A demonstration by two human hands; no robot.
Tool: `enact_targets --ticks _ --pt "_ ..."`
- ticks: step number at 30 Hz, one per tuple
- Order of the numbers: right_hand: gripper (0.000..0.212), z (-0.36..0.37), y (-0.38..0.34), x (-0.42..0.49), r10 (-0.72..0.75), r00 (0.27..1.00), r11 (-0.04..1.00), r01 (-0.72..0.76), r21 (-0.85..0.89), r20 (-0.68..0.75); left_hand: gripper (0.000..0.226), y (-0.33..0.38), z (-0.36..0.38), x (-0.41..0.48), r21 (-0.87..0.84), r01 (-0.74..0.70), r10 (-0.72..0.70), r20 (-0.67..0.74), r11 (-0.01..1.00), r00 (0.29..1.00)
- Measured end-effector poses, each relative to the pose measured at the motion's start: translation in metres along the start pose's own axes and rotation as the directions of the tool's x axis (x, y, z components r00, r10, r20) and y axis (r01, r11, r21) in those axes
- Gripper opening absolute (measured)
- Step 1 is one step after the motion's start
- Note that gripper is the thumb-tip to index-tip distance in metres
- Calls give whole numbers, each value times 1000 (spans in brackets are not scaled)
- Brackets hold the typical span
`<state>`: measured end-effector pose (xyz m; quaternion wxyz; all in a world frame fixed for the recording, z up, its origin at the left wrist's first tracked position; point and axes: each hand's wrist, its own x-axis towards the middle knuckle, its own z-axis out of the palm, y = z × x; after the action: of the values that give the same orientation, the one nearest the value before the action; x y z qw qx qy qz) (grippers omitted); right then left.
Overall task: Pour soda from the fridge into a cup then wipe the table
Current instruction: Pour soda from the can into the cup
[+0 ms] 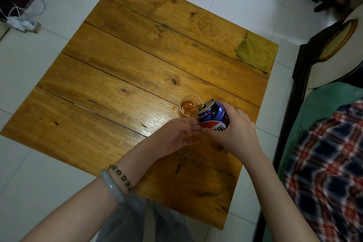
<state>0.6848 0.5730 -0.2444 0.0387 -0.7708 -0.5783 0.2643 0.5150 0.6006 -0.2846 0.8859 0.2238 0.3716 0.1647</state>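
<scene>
Pour step under way. Right hand [235, 129] wraps soda can [214, 116], tilted, mouth over cup [191, 95], table's [137, 65] 4 o'clock. Left hand [176, 135] flat, fingertips touching can. Next likely: upright can, fetch cloth [255, 52], 2 o'clock corner.

Light was dim and even | glare sat on the table [135, 118] near centre | left hand [176, 135] was motion-smeared | edges bowed, right side soft
</scene>
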Motion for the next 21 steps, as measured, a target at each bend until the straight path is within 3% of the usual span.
enact_targets --ticks 21 --pt "84 -5 2 5 -16 1000 998 17 -53 20 44 -1 6 1 -27 -24 23 -13 999 1000"
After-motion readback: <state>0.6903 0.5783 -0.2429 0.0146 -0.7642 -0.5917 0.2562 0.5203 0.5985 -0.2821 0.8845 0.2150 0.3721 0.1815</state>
